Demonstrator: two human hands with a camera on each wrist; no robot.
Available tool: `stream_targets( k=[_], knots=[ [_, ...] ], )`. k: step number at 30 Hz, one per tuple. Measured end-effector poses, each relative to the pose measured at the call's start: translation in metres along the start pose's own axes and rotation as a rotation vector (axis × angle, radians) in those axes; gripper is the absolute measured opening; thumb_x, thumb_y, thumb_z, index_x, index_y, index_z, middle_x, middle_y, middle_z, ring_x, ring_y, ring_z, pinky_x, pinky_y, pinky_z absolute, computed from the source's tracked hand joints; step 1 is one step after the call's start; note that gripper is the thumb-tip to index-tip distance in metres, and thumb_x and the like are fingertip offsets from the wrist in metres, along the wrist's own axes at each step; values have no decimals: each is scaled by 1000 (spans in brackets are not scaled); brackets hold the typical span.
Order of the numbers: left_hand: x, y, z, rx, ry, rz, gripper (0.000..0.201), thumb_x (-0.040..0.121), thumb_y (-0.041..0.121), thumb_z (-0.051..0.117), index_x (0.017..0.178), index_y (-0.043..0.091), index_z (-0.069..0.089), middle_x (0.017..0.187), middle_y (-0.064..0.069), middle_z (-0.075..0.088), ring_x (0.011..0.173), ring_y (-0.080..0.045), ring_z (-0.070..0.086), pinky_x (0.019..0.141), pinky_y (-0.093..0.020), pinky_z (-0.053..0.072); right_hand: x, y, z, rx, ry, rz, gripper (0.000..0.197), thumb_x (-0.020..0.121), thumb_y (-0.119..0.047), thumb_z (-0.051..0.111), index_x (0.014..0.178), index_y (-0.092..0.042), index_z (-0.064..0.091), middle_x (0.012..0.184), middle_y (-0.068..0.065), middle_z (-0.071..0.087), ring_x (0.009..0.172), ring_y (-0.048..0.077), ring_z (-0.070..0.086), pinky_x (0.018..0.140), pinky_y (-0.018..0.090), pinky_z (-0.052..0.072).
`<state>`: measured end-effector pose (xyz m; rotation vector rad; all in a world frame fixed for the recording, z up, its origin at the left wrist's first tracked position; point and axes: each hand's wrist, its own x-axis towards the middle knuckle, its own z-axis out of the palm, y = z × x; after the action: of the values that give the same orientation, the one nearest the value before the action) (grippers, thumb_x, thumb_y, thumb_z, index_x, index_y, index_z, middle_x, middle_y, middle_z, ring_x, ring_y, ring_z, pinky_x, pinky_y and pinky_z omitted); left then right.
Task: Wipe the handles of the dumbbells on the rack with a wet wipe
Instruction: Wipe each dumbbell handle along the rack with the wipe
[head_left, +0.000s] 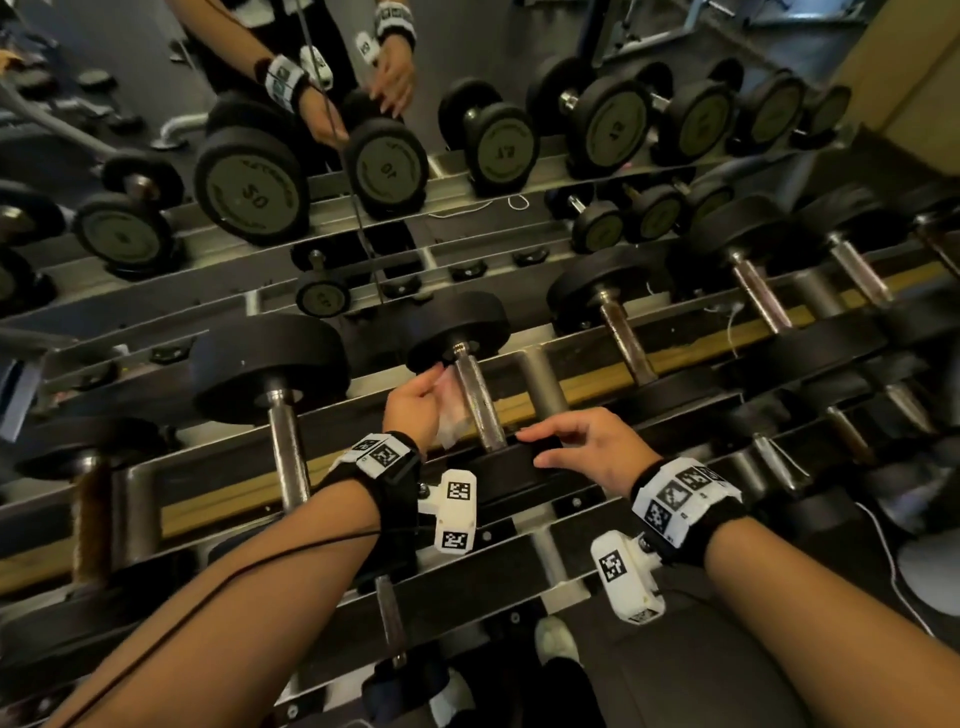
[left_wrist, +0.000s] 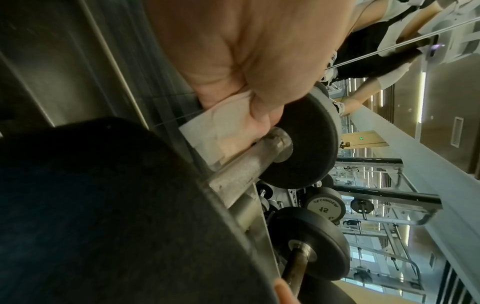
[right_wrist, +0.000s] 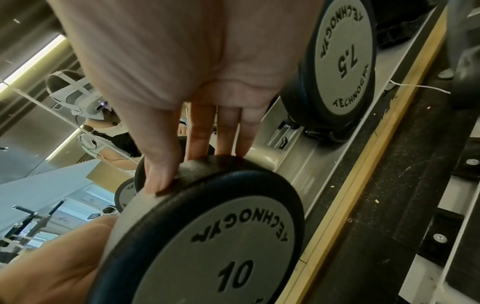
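On the rack's top tier lies a black 10 kg dumbbell with a worn steel handle. My left hand pinches a crumpled white wet wipe and holds it against the left side of that handle, near the far head. My right hand rests with straight, spread fingers on top of the near head, which is marked 10.
More dumbbells lie on both sides: a bigger one to the left, smaller ones to the right, one marked 7.5. A mirror behind the rack reflects the row. A lower tier stands near my legs.
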<state>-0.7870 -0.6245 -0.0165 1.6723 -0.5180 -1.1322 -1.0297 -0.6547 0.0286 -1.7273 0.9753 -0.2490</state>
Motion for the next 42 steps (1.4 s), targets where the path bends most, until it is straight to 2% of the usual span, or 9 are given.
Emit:
stream_targets(
  k=[7,14,19,24,29,33,35,39,42],
  knots=[
    [-10,2,-1,120,-254,31,33,102,9,51,134,4,60,126,-16,66,121,-31,61,109,-43,45,-5,3,3,54,23,15,34,84,-17,75,108,-42,73,110,-26,69,105,-14,58,79,-3,40],
    [-26,-11,-6,182,-325,-1,26,101,14,57,123,11,70,123,-9,68,122,-26,61,114,-47,41,-3,7,4,78,12,14,37,84,-17,74,107,-46,72,111,-30,67,107,-13,58,89,15,39],
    [-10,-4,-14,-29,-117,5,28,101,16,57,124,5,68,108,-12,65,103,-31,60,109,-60,41,-3,8,3,75,1,24,36,85,-20,74,107,-48,71,114,-26,67,111,-9,57,96,18,38],
    [-3,2,0,232,-115,150,26,101,19,55,122,19,72,115,-5,70,114,-26,64,111,-46,43,-3,8,3,112,-2,36,35,84,-17,74,108,-43,73,114,-22,69,110,-7,60,90,13,44],
    [-19,-9,-5,394,-229,158,23,101,25,58,116,29,75,109,4,74,110,-17,66,108,-38,47,0,9,4,176,-8,36,36,82,-12,76,107,-39,75,111,-17,72,109,1,64,103,34,49],
    [-28,-1,-16,511,-401,101,19,95,17,66,101,29,79,105,3,77,106,-13,69,105,-32,47,-1,10,5,170,1,23,37,83,-14,75,107,-41,74,114,-16,71,112,2,63,107,38,46],
    [-27,8,-18,451,-453,38,16,91,12,70,94,24,81,99,-1,78,101,-15,72,102,-34,50,-2,10,5,175,4,25,37,84,-14,74,107,-42,74,113,-19,71,110,0,63,106,36,47],
    [-13,18,-22,208,-200,59,20,97,16,62,112,11,74,107,-8,73,105,-29,67,105,-48,49,-5,9,7,179,9,12,36,86,-15,72,107,-44,73,110,-25,69,108,-6,62,97,23,49],
    [-9,17,-16,304,-84,211,25,101,20,56,121,23,71,109,0,71,101,-10,67,91,-18,47,-6,9,8,199,31,-4,37,86,-11,72,104,-43,74,107,-29,69,106,-11,61,83,5,46]
  ],
)
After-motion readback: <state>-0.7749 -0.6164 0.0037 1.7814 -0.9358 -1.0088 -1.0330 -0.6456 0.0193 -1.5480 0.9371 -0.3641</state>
